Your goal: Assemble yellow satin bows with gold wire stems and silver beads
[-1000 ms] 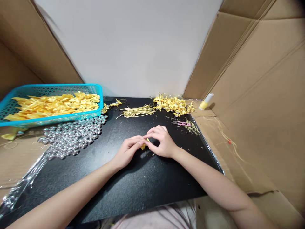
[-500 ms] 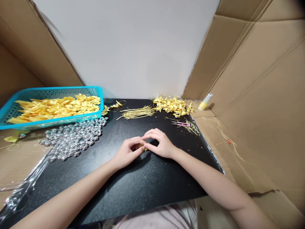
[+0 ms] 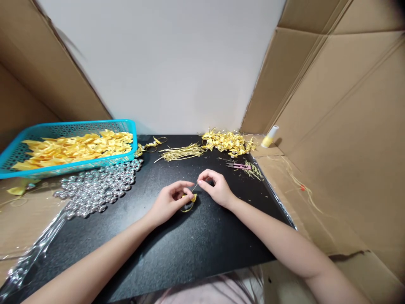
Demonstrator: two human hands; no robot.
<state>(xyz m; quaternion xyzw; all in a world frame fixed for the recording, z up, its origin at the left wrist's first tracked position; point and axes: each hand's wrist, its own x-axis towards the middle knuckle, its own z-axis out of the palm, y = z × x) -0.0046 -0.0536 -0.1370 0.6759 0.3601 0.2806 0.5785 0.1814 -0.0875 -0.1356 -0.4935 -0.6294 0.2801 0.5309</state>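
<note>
My left hand (image 3: 168, 202) pinches a small yellow ribbon bow (image 3: 191, 198) with a gold loop against the black mat (image 3: 177, 245). My right hand (image 3: 216, 188) is a little to the right of it, fingers pinched on a thin gold wire (image 3: 195, 187) that runs down to the bow. Both hands are near the middle of the mat.
A teal basket (image 3: 19, 145) of yellow ribbon pieces stands at the left, with a heap of silver beads (image 3: 95, 185) in front. At the back lie gold wire strands (image 3: 182, 152), a pile of finished bows (image 3: 228, 141), pink snips (image 3: 239, 166) and a small bottle (image 3: 269, 136). Cardboard walls close both sides.
My hands have drawn slightly apart. The right hand has pulled up and right, and the thin gold wire now shows between it and the bow.
</note>
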